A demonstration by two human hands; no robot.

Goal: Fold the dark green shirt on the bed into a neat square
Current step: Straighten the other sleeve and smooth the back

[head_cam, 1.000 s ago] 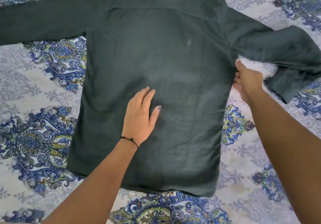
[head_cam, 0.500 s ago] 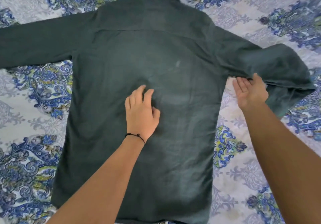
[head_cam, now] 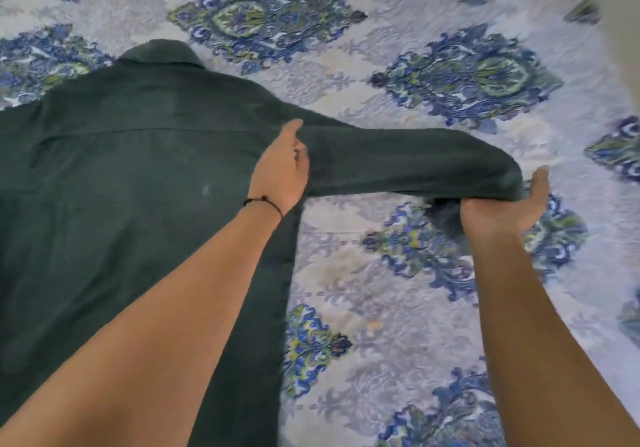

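Note:
The dark green shirt [head_cam: 131,183] lies back-up on the bed, collar [head_cam: 162,52] at the far end; its left part runs out of view. Its right sleeve [head_cam: 408,160] is stretched out to the right and lifted off the bedspread. My left hand [head_cam: 280,169], with a black cord on the wrist, grips the shirt where this sleeve meets the body, thumb raised. My right hand [head_cam: 509,205] holds the sleeve at its bend, palm up, with the fingers hidden under the cloth. The sleeve's end hangs down under that hand.
The bedspread [head_cam: 398,308] is white with blue and green ornaments and spreads out to the right of and beyond the shirt. A beige strip [head_cam: 623,30] at the far right marks the bed's edge.
My left hand left the middle of the shirt's back and moved right to the sleeve seam. My right hand slid outward along the sleeve, lifted it and pulled it straight. The view shifted right.

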